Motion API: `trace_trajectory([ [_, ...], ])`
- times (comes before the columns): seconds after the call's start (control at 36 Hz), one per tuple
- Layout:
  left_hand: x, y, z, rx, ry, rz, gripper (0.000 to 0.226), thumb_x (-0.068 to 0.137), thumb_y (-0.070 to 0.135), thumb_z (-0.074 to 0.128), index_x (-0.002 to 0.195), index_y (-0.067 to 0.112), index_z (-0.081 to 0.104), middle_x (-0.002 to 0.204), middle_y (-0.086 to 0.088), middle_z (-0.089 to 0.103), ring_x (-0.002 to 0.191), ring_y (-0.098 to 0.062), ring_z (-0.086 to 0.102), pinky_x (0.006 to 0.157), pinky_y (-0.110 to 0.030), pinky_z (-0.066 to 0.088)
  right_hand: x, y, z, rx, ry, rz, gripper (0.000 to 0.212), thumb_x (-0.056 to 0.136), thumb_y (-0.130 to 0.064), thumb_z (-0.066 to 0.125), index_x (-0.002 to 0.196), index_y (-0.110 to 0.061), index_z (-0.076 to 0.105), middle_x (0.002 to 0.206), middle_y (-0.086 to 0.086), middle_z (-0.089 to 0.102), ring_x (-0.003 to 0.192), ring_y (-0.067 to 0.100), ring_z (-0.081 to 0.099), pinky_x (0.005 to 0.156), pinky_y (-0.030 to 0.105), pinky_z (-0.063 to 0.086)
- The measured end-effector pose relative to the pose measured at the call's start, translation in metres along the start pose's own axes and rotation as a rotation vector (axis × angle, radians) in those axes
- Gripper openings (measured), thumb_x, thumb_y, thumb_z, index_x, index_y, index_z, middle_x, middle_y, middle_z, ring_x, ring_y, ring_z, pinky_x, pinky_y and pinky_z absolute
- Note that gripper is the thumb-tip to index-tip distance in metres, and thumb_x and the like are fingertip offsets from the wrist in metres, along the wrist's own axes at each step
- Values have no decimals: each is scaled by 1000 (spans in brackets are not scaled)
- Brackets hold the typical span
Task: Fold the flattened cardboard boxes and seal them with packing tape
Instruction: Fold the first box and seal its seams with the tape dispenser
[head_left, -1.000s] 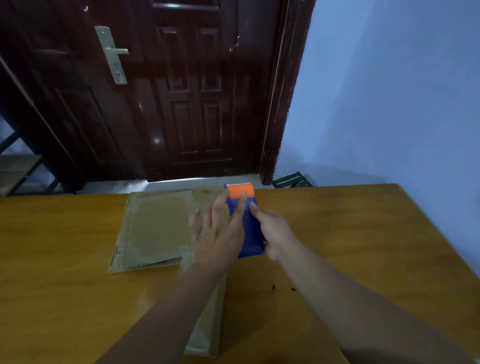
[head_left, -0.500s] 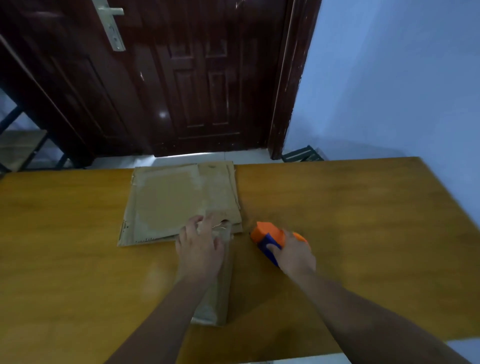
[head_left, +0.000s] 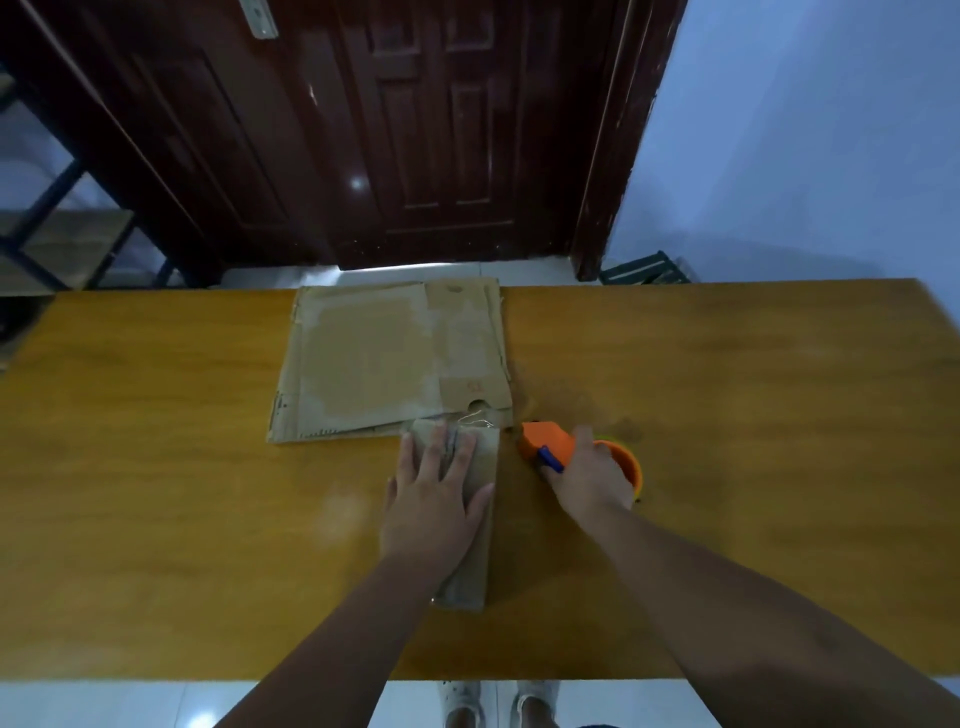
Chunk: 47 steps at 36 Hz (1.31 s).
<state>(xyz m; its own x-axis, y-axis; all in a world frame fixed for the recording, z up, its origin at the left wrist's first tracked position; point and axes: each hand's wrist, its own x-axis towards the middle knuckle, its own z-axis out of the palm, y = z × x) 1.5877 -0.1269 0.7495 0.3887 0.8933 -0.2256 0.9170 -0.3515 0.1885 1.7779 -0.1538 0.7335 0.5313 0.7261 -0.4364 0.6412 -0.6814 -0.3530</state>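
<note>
A folded box (head_left: 475, 561) was pressed under the straight fingers (head_left: 460, 454) of the left hand (head_left: 434, 501). The tape dispenser (head_left: 545, 441) was gripped by the curled right hand (head_left: 589, 480).

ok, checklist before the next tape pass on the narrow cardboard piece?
1. Left hand pressing the narrow brown cardboard piece flat: ok.
2. Right hand gripping the orange-and-blue tape dispenser: ok.
3. Dispenser on the cardboard: not ok, it sits on the yellow wooden table, right of the piece.
4. Tape end ready to stick: cannot tell.
5. Piece clear of the stack of flattened brown cardboard: not ok, its far end meets the stack's near edge.
</note>
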Motion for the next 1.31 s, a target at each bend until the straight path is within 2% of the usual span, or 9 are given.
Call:
trace_trajectory([
  [0.11,-5,7,3,2,3,-29,68,87,67,9,147,42,-9,158,11,-11,145,-30,-13,111,-49,29,-1,2,-1,77,-18,2,67,87,-42,65,139,-20,29,123,14,48,105,34,56,78,44,52],
  [0.28,-11,10,7,23,24,-35,68,89,65,8,147,38,-15,159,4,-14,145,-33,-13,110,-49,33,-9,11,2,-212,104,-137,77,79,-59,66,140,-27,33,131,9,47,123,30,45,98,41,39],
  [0.42,-15,13,7,111,33,-40,68,88,63,-3,149,34,-14,161,-2,-9,146,-33,-10,114,-57,3,-20,16,7,-422,210,-256,70,93,-30,54,151,-27,14,132,14,37,121,31,41,98,40,35],
  [0.61,-13,13,7,102,63,7,66,81,63,-19,140,34,-26,160,-3,-14,144,-25,-21,108,-52,-17,-40,-27,-1,61,274,-539,48,93,-25,51,140,-20,42,125,8,45,114,23,43,97,35,36],
  [0.72,-14,10,8,57,82,23,63,84,61,-17,140,33,-25,159,-4,-15,140,-23,-27,110,-42,-17,-50,-56,0,210,205,-606,41,100,-19,42,140,-10,45,137,10,50,127,22,40,107,28,29],
  [0.92,-15,8,10,49,100,22,65,97,50,3,139,11,-26,158,-9,-18,141,-18,-23,113,-32,-15,-54,-61,14,221,116,-504,48,103,-16,37,150,-10,28,155,5,29,143,15,23,110,13,11],
  [1.03,-16,6,11,12,121,20,61,101,39,10,144,7,-21,158,-12,-15,146,-22,-15,114,-31,-13,-54,-57,19,246,100,-451,49,102,-16,41,148,-8,30,152,8,36,141,17,30,112,19,21],
  [1.19,-9,1,5,-277,163,-99,58,104,29,18,149,7,-9,160,-10,-8,147,-18,-8,114,-22,-4,-53,-54,21,294,105,-428,51,99,-17,48,147,-9,34,140,11,52,127,21,49,99,19,36],
  [1.31,-10,2,1,-402,159,-154,58,103,29,23,151,9,-4,160,-7,-5,147,-20,7,114,-26,21,-53,-53,25,294,125,-409,51,100,-21,46,148,-13,32,136,9,55,122,21,53,95,23,41],
])
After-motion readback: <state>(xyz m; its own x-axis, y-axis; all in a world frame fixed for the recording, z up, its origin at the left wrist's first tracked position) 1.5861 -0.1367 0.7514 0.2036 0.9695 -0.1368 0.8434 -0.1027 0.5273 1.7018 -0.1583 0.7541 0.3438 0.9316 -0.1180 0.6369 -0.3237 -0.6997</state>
